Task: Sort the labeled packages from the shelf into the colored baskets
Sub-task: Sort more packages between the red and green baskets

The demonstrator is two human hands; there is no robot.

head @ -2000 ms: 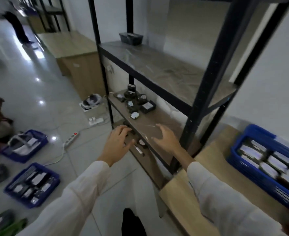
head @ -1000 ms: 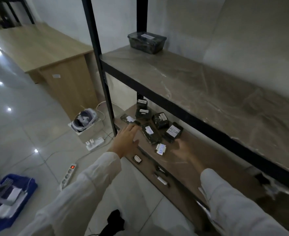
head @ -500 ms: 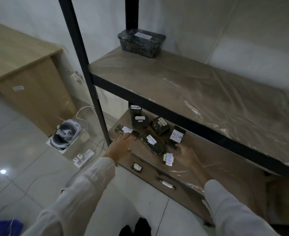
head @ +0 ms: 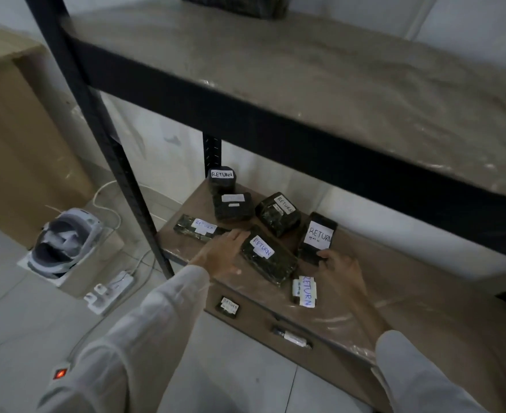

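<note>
Pale floor tiles fill the left, where a headset box (head: pixel 64 242) and a power strip (head: pixel 110 290) lie well to the left of the middle package (head: pixel 268 257), beyond the shelf's black post (head: pixel 103 138). That flat "RETURN" package lies on the lower shelf (head: pixel 394 278), which is wrapped in plastic film.

The step in hand looks like picking up packages. The left hand (head: pixel 222 253) lies flat, fingers straight, its tips touching the middle package's left end. Just left of that is a thin package (head: pixel 199 228); behind it stand three more packages (head: pixel 232 205). Right of the middle package a tall package (head: pixel 318 236) leans upright. The right hand (head: pixel 339 272) curls its fingertips against its lower edge; whether they have closed on it, I cannot tell. A small labelled package (head: pixel 305 290) lies just in front.

Next, each hand likely needs a firm hold, then a lift clear. The upper shelf (head: pixel 305 70) overhangs, so headroom is tight, and the post crowds the left arm. No basket is in view.
</note>
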